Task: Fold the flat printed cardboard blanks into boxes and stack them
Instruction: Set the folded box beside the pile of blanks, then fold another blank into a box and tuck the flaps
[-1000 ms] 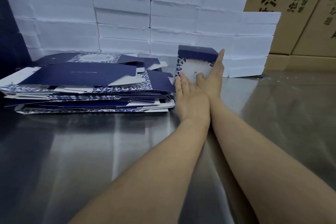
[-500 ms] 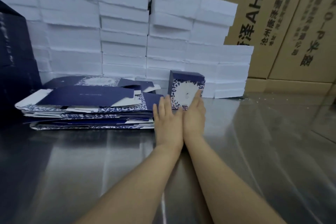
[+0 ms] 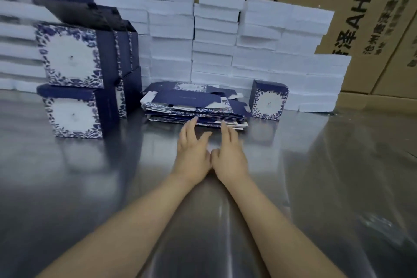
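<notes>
Shifting hands: we have come off the folded box (image 3: 268,101); our left hand (image 3: 191,153) and right hand (image 3: 230,157) now sit before the flat blanks (image 3: 191,97), fingers spread, holding nothing.
Folded box: 1 o'clock, upright beside the flat blanks.
Finished stack (image 3: 74,79): 10 o'clock.

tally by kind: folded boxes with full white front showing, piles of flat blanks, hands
folded boxes, full white front: 3, upper left, lower left, right of pile
pile of flat blanks: 1
hands: 2, left hand, right hand
total: 6
part-hidden boxes behind left stack: uncounted
</notes>
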Motion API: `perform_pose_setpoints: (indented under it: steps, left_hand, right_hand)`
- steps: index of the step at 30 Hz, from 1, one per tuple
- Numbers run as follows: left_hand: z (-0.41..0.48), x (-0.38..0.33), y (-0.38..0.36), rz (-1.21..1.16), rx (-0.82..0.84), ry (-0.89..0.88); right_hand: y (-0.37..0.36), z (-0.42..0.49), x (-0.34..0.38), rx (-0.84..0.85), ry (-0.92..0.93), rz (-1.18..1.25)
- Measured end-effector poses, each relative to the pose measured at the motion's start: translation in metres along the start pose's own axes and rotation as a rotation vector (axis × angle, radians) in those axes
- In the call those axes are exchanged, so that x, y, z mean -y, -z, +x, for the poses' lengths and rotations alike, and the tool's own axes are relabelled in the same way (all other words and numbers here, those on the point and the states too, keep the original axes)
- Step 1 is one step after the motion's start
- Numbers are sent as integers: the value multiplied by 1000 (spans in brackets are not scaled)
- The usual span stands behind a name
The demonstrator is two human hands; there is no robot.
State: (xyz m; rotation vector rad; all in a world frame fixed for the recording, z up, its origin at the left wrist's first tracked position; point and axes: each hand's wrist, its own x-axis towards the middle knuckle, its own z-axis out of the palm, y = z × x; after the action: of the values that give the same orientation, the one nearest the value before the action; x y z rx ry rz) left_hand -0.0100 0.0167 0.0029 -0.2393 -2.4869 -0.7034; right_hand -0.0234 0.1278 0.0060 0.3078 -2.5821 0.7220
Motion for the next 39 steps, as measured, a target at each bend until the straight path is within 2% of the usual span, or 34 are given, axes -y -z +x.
perform_pose_setpoints:
  steps: [2, 4, 6, 8, 13, 20, 24, 29, 36, 39]
  left_hand:
    - [-12, 35, 30, 23, -2, 62]
    - [-21, 63, 50, 54, -30, 205]
    - [-23, 76, 57, 24, -60, 354]
    - [-20, 75, 55, -30, -47, 424]
    - [-13, 75, 39, 112, 73, 330]
    - [-2, 73, 28, 196, 108, 330]
    - [-2, 74, 26, 203, 119, 323]
    - [0, 72, 28, 214, 129, 330]
    - [0, 73, 28, 238, 151, 320]
    - [0, 73, 28, 245, 146, 317]
  right_hand:
    - [-8, -8, 14, 57, 78, -156]
    - [-18, -7, 25, 63, 133, -245]
    - [-25, 4, 33, 53, 141, -226]
    - [-32, 20, 36, 41, 104, -158]
    - [-51, 57, 35, -32, 99, -206]
    - [-76, 96, 30, 4, 200, -236]
    - [-84, 114, 25, 11, 143, -236]
    - [-85, 122, 24, -95, 327, -134]
    - [-93, 126, 17, 23, 191, -170]
    - [-91, 124, 18, -59, 245, -105]
